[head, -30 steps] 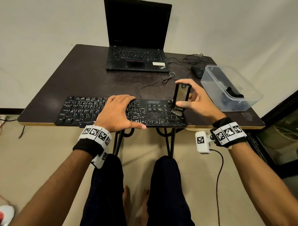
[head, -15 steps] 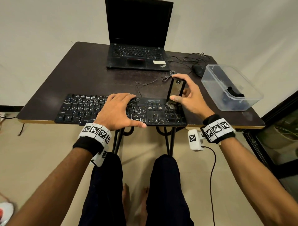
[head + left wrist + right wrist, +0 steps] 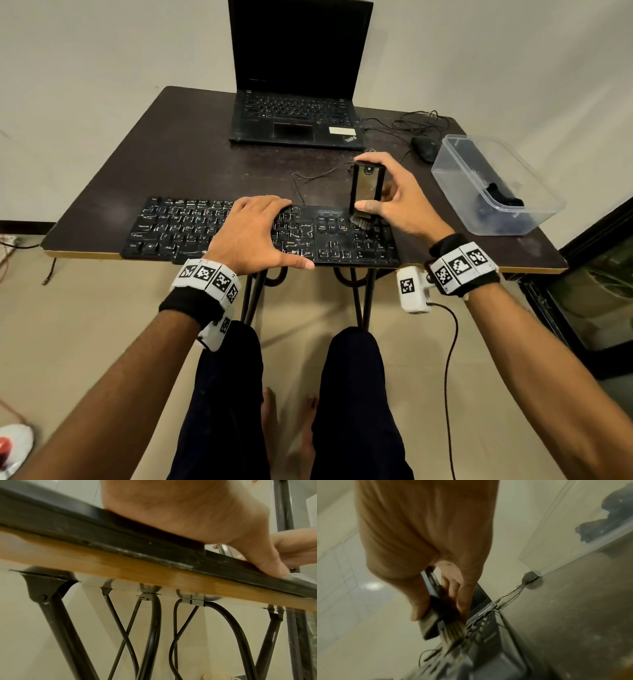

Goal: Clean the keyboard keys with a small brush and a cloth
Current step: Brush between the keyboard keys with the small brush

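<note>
A black keyboard (image 3: pixel 178 233) lies along the near edge of the dark table (image 3: pixel 191 150). My left hand (image 3: pixel 253 233) rests flat on its middle, fingers straight, thumb on the front edge; in the left wrist view the palm (image 3: pixel 188 513) lies on the keyboard's front rim (image 3: pixel 120 539). My right hand (image 3: pixel 394 202) pinches a small flat black brush (image 3: pixel 366 186) upright, its bristles (image 3: pixel 363 222) on the keys at the top of the number pad. The right wrist view shows the brush (image 3: pixel 440 618) between thumb and fingers, bristles touching the keyboard (image 3: pixel 488 642). A dark cloth (image 3: pixel 503 198) lies in the clear box.
An open black laptop (image 3: pixel 294 116) stands at the back of the table. A mouse (image 3: pixel 424 147) with tangled cables sits at the back right. A clear plastic box (image 3: pixel 493 185) stands at the right edge. My knees are under the table's front edge.
My right hand has carried the brush from the number pad's lower keys up to its top rows. The left hand has stayed in place on the keyboard.
</note>
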The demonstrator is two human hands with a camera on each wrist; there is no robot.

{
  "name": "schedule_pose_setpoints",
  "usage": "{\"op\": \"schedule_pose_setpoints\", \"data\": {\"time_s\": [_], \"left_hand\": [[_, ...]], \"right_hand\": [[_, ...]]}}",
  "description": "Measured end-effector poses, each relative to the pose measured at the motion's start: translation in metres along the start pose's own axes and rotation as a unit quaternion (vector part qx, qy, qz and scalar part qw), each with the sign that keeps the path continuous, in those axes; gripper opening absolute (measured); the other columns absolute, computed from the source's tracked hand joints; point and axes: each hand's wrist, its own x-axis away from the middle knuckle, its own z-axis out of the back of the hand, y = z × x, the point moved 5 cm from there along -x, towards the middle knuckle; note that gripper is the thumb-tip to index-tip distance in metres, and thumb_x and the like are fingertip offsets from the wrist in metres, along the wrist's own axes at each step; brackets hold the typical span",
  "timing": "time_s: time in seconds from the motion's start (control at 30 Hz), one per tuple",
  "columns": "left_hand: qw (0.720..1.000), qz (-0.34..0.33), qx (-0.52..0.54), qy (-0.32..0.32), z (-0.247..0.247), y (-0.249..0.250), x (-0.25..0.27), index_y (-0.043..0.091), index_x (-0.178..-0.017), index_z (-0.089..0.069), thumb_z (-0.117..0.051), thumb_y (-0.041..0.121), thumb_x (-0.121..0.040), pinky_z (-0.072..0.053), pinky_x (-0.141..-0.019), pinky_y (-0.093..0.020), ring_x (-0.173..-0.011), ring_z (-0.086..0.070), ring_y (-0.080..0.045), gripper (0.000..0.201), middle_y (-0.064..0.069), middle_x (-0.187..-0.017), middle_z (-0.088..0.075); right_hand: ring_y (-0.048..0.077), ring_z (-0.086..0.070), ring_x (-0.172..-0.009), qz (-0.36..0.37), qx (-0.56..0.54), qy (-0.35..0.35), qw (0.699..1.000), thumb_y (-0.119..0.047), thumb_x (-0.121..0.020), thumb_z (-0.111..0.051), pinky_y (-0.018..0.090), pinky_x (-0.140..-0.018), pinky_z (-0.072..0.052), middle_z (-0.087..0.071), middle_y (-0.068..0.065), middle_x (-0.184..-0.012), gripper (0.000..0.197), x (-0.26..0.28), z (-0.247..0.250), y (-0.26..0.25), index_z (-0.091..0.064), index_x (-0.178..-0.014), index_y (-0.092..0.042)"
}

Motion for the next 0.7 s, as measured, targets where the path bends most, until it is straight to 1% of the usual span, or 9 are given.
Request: {"op": "schedule_pose_setpoints", "data": {"time_s": [0.07,0.17,0.23,0.3,0.4,0.5,0.6,0.63,0.7], "left_hand": [[1.0,0.0,0.001,-0.002,0.0,0.001,0.0,0.022,-0.153,-0.044,-0.056,0.107,-0.052,-0.017,-0.127,-0.041,-0.144,-0.042,-0.017,0.133,0.003,-0.153,-0.05],[1.0,0.002,0.003,-0.002,0.001,0.0,0.001,0.022,-0.153,-0.044,-0.055,0.108,-0.052,-0.017,-0.128,-0.042,-0.144,-0.042,-0.017,0.133,0.003,-0.153,-0.05],[1.0,0.001,0.003,-0.003,0.001,0.001,0.0,0.022,-0.153,-0.044,-0.055,0.107,-0.052,-0.017,-0.128,-0.042,-0.144,-0.042,-0.018,0.133,0.003,-0.153,-0.05],[1.0,-0.001,0.003,-0.003,0.002,0.002,0.001,0.022,-0.153,-0.044,-0.056,0.107,-0.052,-0.016,-0.127,-0.041,-0.144,-0.042,-0.017,0.132,0.003,-0.153,-0.05],[1.0,0.001,0.004,-0.003,0.002,0.001,0.001,0.022,-0.153,-0.044,-0.056,0.106,-0.052,-0.016,-0.127,-0.041,-0.144,-0.042,-0.017,0.132,0.003,-0.153,-0.05],[1.0,0.0,0.0,-0.005,0.002,0.003,0.0,0.021,-0.153,-0.044,-0.054,0.107,-0.052,-0.017,-0.128,-0.042,-0.144,-0.042,-0.018,0.133,0.002,-0.153,-0.05],[1.0,-0.001,0.005,0.002,0.003,0.003,0.001,0.021,-0.151,-0.046,-0.056,0.106,-0.052,-0.017,-0.126,-0.04,-0.143,-0.043,-0.018,0.131,0.003,-0.151,-0.052],[1.0,-0.002,0.007,0.004,0.004,0.003,0.002,0.021,-0.151,-0.047,-0.056,0.105,-0.052,-0.017,-0.126,-0.04,-0.142,-0.044,-0.018,0.13,0.003,-0.15,-0.052],[1.0,-0.004,0.005,0.006,0.004,0.004,0.002,0.021,-0.151,-0.047,-0.057,0.105,-0.052,-0.018,-0.126,-0.04,-0.142,-0.044,-0.018,0.13,0.002,-0.15,-0.053]], "right_hand": [[0.013,-0.065,-0.11,0.005,0.002,-0.013,1.0,0.01,-0.085,-0.08,0.03,-0.087,-0.057,-0.058,-0.004,-0.134,0.068,0.003,-0.004,-0.003,-0.054,-0.142,-0.015],[0.013,-0.07,-0.099,-0.017,-0.013,-0.066,0.998,0.012,-0.085,-0.079,0.031,-0.084,-0.061,-0.059,-0.003,-0.13,0.068,0.007,-0.004,-0.005,-0.053,-0.143,-0.011],[0.01,-0.069,-0.098,-0.015,-0.002,-0.048,0.999,0.012,-0.085,-0.079,0.028,-0.081,-0.06,-0.057,-0.001,-0.133,0.068,0.009,0.001,-0.006,-0.053,-0.142,-0.014],[0.012,-0.069,-0.1,-0.016,-0.015,-0.038,0.999,0.013,-0.086,-0.078,0.029,-0.083,-0.06,-0.057,0.002,-0.134,0.068,0.015,0.001,-0.007,-0.052,-0.143,-0.013],[0.013,-0.07,-0.1,-0.023,-0.035,-0.053,0.998,0.015,-0.086,-0.076,0.028,-0.084,-0.061,-0.058,0.002,-0.131,0.067,0.02,0.0,-0.008,-0.051,-0.144,-0.007],[0.01,-0.069,-0.097,-0.021,-0.04,-0.02,0.999,0.015,-0.087,-0.076,0.027,-0.083,-0.059,-0.061,0.002,-0.125,0.067,0.024,0.002,-0.005,-0.051,-0.144,-0.011],[0.021,-0.072,-0.101,-0.025,-0.071,-0.04,0.996,0.016,-0.088,-0.075,0.033,-0.084,-0.062,-0.063,0.015,-0.126,0.068,0.03,-0.003,-0.003,-0.049,-0.145,-0.01],[0.02,-0.071,-0.101,-0.026,-0.07,-0.037,0.996,0.015,-0.087,-0.076,0.032,-0.083,-0.062,-0.063,0.015,-0.125,0.068,0.031,-0.004,-0.003,-0.05,-0.145,-0.011],[0.009,-0.068,-0.1,-0.02,-0.046,0.001,0.999,0.014,-0.085,-0.078,0.025,-0.082,-0.058,-0.063,0.005,-0.123,0.069,0.031,-0.003,-0.002,-0.052,-0.143,-0.013]]}}
